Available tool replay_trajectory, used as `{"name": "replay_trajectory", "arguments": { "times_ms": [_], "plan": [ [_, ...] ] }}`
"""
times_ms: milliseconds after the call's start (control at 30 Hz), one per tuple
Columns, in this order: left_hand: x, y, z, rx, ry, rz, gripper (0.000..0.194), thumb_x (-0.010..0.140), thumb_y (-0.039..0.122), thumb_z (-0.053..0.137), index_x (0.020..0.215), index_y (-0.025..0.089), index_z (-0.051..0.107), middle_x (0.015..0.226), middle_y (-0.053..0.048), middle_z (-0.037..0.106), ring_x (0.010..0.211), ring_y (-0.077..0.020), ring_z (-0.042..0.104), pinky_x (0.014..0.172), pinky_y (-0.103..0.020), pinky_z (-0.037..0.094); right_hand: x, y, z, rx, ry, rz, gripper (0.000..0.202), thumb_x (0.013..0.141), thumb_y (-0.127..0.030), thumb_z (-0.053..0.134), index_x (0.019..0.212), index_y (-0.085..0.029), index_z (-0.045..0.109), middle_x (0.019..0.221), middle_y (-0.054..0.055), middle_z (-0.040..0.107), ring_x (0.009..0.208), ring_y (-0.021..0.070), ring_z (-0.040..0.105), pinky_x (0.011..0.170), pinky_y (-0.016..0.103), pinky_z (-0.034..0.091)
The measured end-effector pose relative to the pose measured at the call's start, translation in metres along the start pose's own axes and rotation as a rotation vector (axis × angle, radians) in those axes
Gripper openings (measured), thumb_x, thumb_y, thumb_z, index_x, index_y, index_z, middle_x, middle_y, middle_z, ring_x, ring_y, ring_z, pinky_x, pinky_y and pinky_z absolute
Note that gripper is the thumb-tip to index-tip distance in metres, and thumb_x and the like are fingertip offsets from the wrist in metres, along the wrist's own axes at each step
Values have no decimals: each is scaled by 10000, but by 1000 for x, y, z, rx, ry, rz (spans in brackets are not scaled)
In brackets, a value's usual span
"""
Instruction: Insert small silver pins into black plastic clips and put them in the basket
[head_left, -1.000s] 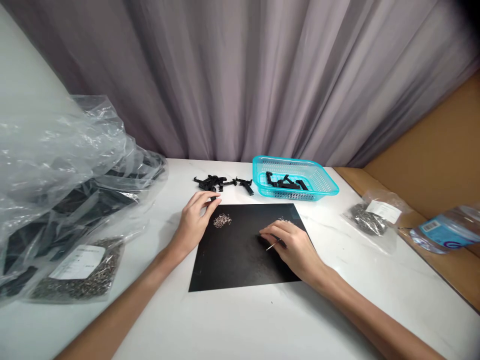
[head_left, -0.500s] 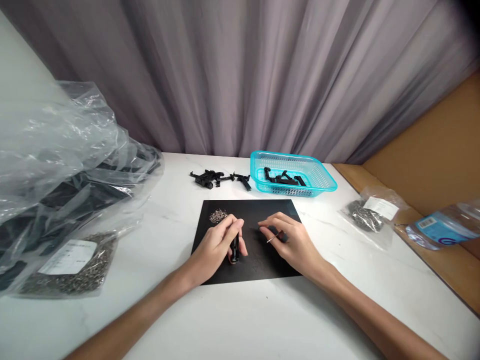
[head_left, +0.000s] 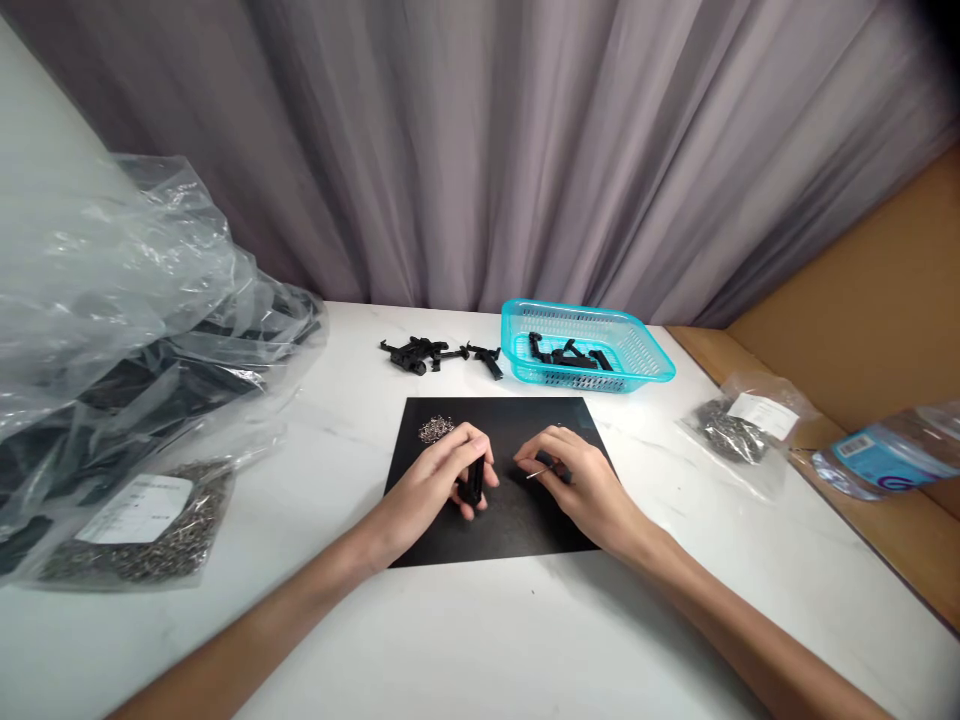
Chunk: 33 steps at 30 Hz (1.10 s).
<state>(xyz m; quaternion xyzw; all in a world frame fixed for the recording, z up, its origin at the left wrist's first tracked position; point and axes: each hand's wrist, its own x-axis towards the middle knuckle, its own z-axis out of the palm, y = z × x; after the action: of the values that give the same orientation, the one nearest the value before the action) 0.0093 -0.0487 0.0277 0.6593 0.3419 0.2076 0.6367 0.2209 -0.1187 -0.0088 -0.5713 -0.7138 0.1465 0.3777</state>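
Note:
Over a black mat, my left hand is closed around a black plastic part, which stands roughly upright in the fingers. To its right, my right hand is closed on a thin metal tool like a pick or tweezers; its exact kind is unclear. The tool's tip points left, apart from the black part. A small heap of shiny metal pieces lies on the mat just beyond my left hand.
Black plastic parts lie loose behind the mat, and several more sit in a turquoise basket. Plastic bags of metal pieces and black parts fill the left. At right are another bag, a bottle and cardboard.
The black part has turned in my left hand, and its fingers have shifted around it. My right hand has moved slightly left with the thin tool.

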Motion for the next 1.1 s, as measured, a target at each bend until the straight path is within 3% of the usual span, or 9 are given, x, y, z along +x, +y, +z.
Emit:
{"name": "replay_trajectory", "arguments": {
  "times_ms": [67,133,300,400,500,633,833,967,1100],
  "plan": [
    [-1,3,0,-10,-18,36,299,1007,472,475,920,230,628,1008,-38,683,948,-200,683,817,-306,577,0,-4,-1,19,-22,6,133,1005,-181,574,955,-234,685,889,20,695,818,184,614,704,304,473],
    [-1,3,0,21,-27,60,241,970,440,551,960,249,697,1100,-51,700,1116,-242,661,1004,-391,542,0,-7,-4,59,-33,27,129,990,-171,587,954,-230,696,839,8,688,746,165,599,667,293,459],
    [3,-12,0,46,-24,151,182,827,367,784,958,257,720,1222,-54,687,1339,-268,585,1176,-426,435,2,-10,-10,117,-25,38,116,951,-171,630,958,-228,730,874,10,726,718,152,608,649,289,457],
    [4,-21,0,68,-20,203,234,814,360,814,955,257,658,1219,-41,678,1314,-250,611,1186,-431,444,2,-9,-12,146,-20,37,113,959,-193,627,967,-232,733,865,13,728,732,159,619,649,291,467],
    [4,-25,0,119,-15,247,381,823,356,807,1144,294,612,1289,-42,656,1253,-241,652,1173,-470,479,1,-8,-11,205,-2,54,108,953,-213,650,1037,-234,713,895,13,733,750,163,642,655,291,490],
    [4,-27,2,158,19,301,642,791,331,836,1357,320,532,1412,-67,603,1339,-272,597,1193,-511,465,-1,-11,-12,175,-12,66,105,956,-205,661,1039,-241,714,946,18,750,794,176,669,704,308,522],
    [5,-26,-2,385,126,490,674,756,343,881,1362,348,588,1362,-49,584,1286,-266,586,1139,-484,515,-5,-20,-17,7,-62,2,155,994,-177,596,923,-247,714,889,27,732,809,201,614,707,329,500],
    [5,-25,-5,470,156,556,702,748,394,891,1380,350,588,1324,-59,619,1192,-266,615,1056,-464,555,-4,-28,-19,150,-43,34,133,988,-292,650,893,-242,728,919,33,736,773,186,601,709,333,502],
    [5,-25,-5,502,171,611,699,763,362,884,1390,330,578,1330,-64,642,1214,-270,617,1085,-452,520,-4,-35,-21,324,-89,78,146,977,-312,667,891,-232,754,909,37,739,839,188,666,683,305,513]
  ]
}}
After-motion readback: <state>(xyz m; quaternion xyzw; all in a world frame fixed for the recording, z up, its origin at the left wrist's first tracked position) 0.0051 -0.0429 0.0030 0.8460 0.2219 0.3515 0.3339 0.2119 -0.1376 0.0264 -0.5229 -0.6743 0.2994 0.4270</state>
